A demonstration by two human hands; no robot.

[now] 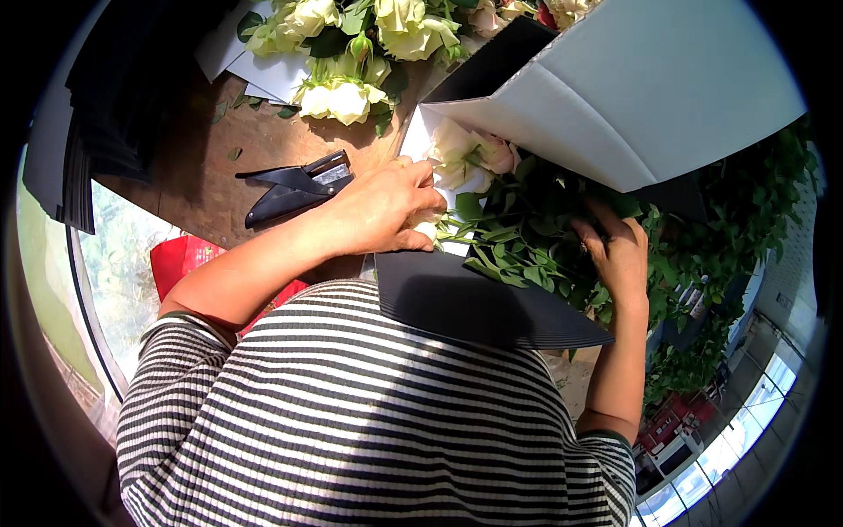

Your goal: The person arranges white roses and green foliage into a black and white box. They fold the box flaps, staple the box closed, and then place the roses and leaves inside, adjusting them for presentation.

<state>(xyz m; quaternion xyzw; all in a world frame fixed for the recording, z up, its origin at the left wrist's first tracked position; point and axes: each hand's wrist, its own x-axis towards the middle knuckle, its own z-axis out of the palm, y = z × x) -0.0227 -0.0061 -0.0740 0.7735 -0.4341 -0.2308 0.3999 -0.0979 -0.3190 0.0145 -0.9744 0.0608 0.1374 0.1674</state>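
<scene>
My left hand (395,209) is curled round a pale rose (427,230) at the flower end of a leafy bunch. Pale pink roses (470,156) lie just beyond its fingers on white card. My right hand (617,250) closes on the leafy rose stems (536,241) at the other end; foliage hides some of its fingertips. Between my body and the stems lies a black corrugated sheet (479,294). A white cardboard sheet (571,97) stands folded up behind the bunch. Left of my left hand, a black stapler (299,186) rests on the brown table.
Cream roses (351,97) are heaped at the back, over white sheets (272,70). Dark stacked sheets (110,114) rise at the far left. Something red (184,259) shows beneath my left forearm. Dense green foliage (746,228) fills the right side.
</scene>
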